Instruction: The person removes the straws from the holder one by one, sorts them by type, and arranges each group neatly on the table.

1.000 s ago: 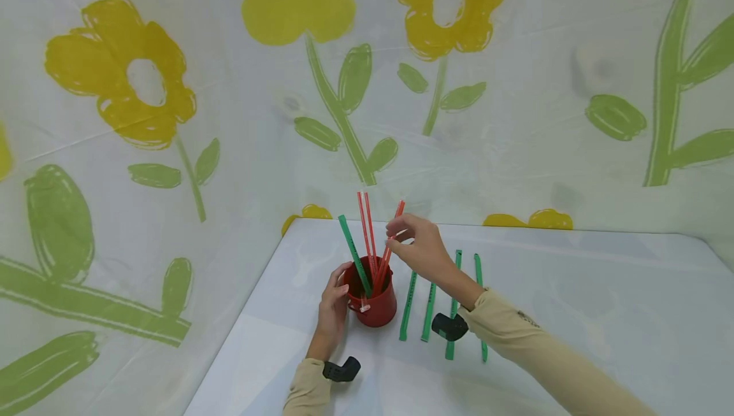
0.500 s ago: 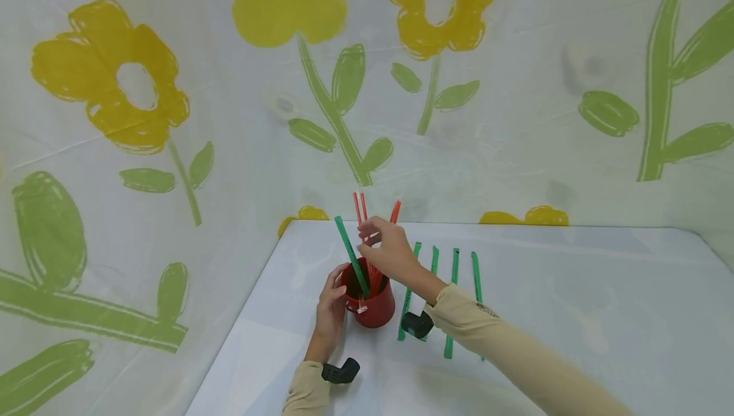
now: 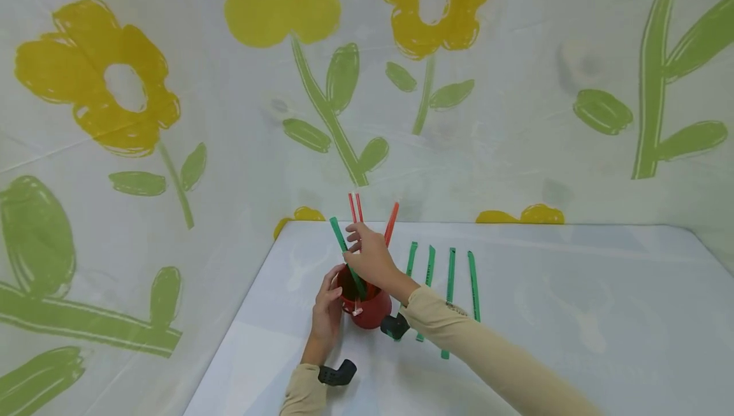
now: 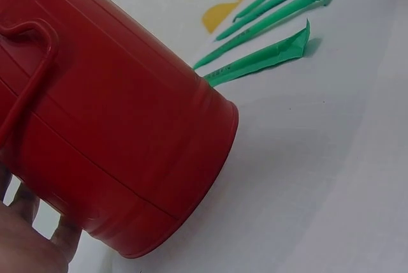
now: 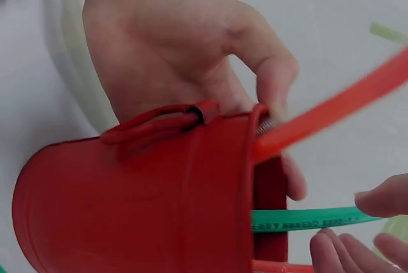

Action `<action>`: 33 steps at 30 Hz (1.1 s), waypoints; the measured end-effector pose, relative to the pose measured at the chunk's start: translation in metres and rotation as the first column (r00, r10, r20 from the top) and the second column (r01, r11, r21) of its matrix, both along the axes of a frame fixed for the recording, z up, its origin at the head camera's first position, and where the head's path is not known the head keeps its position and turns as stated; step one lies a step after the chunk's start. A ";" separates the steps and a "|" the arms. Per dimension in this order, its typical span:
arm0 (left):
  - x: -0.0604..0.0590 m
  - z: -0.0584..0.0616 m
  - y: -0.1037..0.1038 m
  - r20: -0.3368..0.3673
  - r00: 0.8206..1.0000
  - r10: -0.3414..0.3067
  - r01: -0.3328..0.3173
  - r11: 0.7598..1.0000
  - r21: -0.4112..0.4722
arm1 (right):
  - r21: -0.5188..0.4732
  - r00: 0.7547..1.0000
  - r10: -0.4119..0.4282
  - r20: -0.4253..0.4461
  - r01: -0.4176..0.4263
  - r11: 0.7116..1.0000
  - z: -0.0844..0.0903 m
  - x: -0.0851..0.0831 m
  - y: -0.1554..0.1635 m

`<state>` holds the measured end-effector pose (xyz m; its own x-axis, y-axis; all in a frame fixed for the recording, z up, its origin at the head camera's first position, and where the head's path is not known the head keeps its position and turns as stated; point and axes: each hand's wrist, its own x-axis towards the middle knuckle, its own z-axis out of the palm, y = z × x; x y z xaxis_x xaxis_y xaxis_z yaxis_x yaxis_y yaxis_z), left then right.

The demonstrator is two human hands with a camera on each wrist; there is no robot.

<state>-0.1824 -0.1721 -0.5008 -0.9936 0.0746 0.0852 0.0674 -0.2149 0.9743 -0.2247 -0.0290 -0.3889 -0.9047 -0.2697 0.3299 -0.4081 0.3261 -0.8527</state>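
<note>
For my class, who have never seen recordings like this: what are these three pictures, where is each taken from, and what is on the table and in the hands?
No machine here: a person works bare-handed, wearing three cameras. The wide picture comes from the head; the two close-ups come from the wrists. On the white table stands a red cup holding red straws and one green straw. Four more green straws lie flat to its right. The left hand has a grip on the cup's side, shown closely by the right wrist camera. The right hand reaches among the straws; its fingertips pinch the cup's green straw.
</note>
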 end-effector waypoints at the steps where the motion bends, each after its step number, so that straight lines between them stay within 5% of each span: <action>1: 0.000 0.000 0.000 0.002 1.000 0.000 0.000 1.000 0.001 | 0.008 1.000 -0.005 0.000 0.005 1.000 -0.001 0.000 -0.002; 12: 0.003 0.002 0.000 0.002 1.000 0.019 -0.019 0.999 0.038 | 0.175 0.991 -0.130 -0.032 0.133 0.976 -0.010 0.000 -0.015; 33: 0.001 0.001 0.002 0.000 1.000 0.016 -0.016 1.000 0.026 | 0.126 0.991 -0.128 -0.037 0.132 0.983 -0.014 -0.002 -0.010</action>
